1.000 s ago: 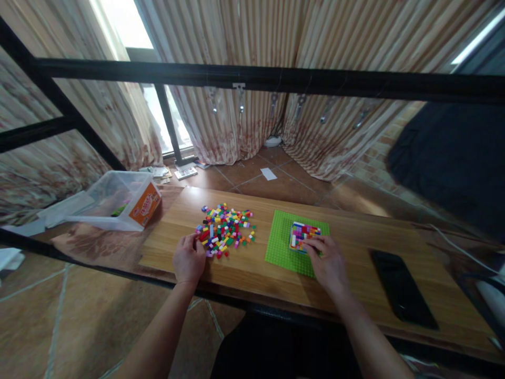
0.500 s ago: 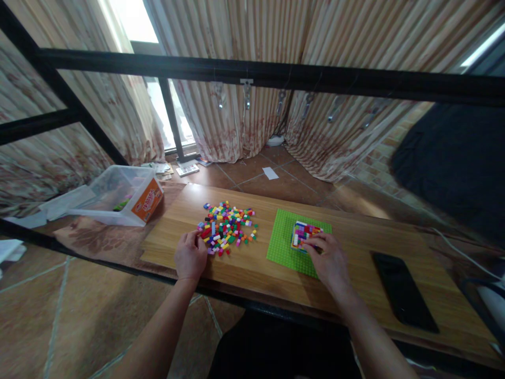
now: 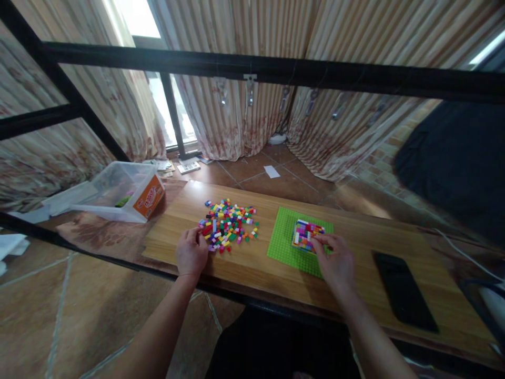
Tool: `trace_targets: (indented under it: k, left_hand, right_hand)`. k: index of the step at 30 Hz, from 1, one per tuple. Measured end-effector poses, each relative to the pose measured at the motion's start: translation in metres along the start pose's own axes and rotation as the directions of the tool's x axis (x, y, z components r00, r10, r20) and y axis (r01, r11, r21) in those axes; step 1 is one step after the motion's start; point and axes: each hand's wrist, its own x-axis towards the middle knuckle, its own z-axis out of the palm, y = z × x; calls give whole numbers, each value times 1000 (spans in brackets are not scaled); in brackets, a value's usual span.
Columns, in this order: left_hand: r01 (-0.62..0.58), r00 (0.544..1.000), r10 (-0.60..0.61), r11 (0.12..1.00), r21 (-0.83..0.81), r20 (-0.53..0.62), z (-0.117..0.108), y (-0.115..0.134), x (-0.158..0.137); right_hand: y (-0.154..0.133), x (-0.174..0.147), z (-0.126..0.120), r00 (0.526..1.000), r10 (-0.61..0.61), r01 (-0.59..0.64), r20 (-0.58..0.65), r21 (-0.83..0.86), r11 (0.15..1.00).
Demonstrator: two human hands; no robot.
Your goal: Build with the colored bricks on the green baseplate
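Observation:
A square block built of many-coloured toy bricks [image 3: 303, 231] stands on a bright green studded baseplate [image 3: 281, 237]. My right hand [image 3: 335, 258] reaches over its right side, thumb and forefinger brought together at the top of the block. Whether a small brick is between those fingertips is hidden. To the left lies a loose pile of small toy bricks [image 3: 232, 223] in many colours. My left hand [image 3: 192, 251] rests on the wood at the pile's near left edge, its fingers curled in against the bricks. What they hold, if anything, cannot be made out.
A black phone-like slab [image 3: 404, 290] lies on the wooden board [image 3: 252, 263] at the right. A clear plastic bin [image 3: 114, 210] with an orange label stands beyond the board's left end. A black metal rail [image 3: 276, 67] crosses in front of the curtains [image 3: 244, 31].
My right hand has shifted slightly right and back on the block, uncovering more of its top. My left hand stays at the pile's edge. The camera view has moved a little.

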Motion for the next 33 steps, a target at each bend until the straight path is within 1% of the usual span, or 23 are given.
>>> trace_targets:
  k: [3, 6, 8, 13, 20, 26, 30, 31, 33]
  left_hand:
    - [18, 1000, -18, 1000, 8, -6, -1, 1, 0]
    - [22, 1000, -22, 1000, 10, -9, -1, 2, 0]
    - [21, 1000, -20, 1000, 4, -7, -1, 2, 0]
    - [18, 1000, -18, 1000, -3, -6, -1, 1, 0]
    - [22, 1000, -22, 1000, 5, -5, 0, 1, 0]
    - [20, 1000, -20, 1000, 7, 4, -1, 1, 0]
    - [22, 1000, -22, 1000, -4, 2, 0, 0, -1]
    - [24, 1000, -24, 1000, -8, 1, 1, 0, -1]
    - [32, 999, -32, 999, -18, 4, 1, 0, -1]
  right_hand:
    - [0, 4, 1, 999, -35, 32, -41, -79, 996]
    - [0, 6, 8, 997, -70, 66, -25, -144, 987]
    - [1, 5, 12, 998, -60, 55, -24, -164, 985]
    - [4, 4, 18, 1000, 9, -12, -28, -106, 994]
    - [0, 4, 20, 995, 93, -95, -35, -41, 995]
    - [-2, 5, 15, 998, 69, -69, -4, -31, 997]
    - [-5, -3, 4, 996, 63, -62, -70, 18, 998]
    - [-8, -7, 2, 995, 50, -47, -92, 25, 999]
    - [-17, -16, 1, 995, -3, 7, -97, 40, 999]
